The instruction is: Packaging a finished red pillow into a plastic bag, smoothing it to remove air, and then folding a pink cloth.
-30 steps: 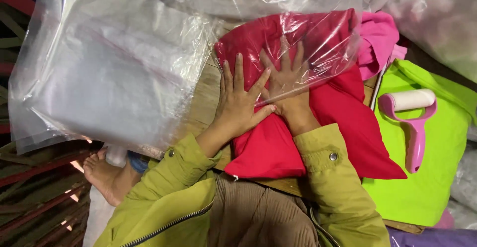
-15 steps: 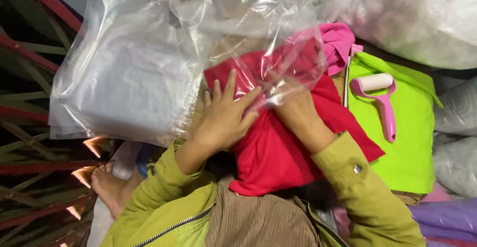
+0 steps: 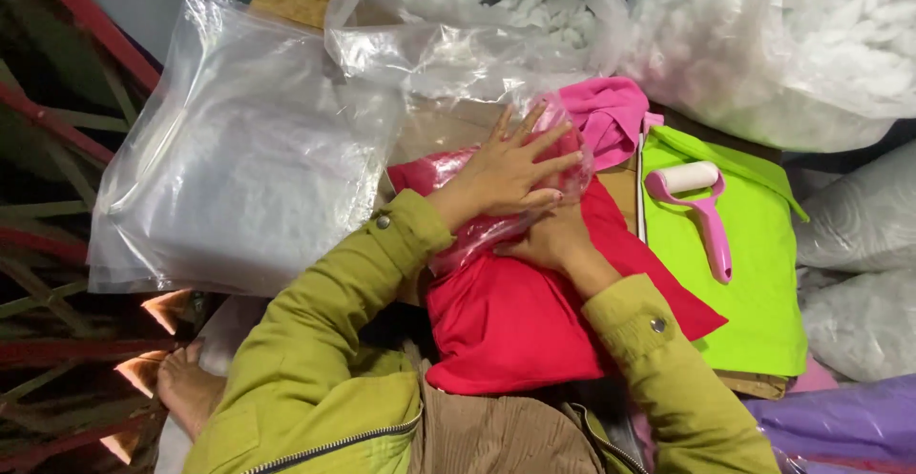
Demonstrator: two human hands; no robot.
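Note:
A red pillow lies across my lap, its far end inside a clear plastic bag. My left hand lies flat with spread fingers on top of the bag where it covers the pillow. Just below it, my right hand presses against the pillow, its fingers partly hidden under the plastic and my left hand. Both arms wear olive-green sleeves.
A stack of clear plastic bags lies at the left. A pink lint roller rests on lime-green fabric at the right, next to pink cloth. Large bags of white stuffing stand behind. A bare foot shows at lower left.
My left hand has moved up and right onto the bag over the pillow's far end. My right hand has slipped beneath it. The view has shifted.

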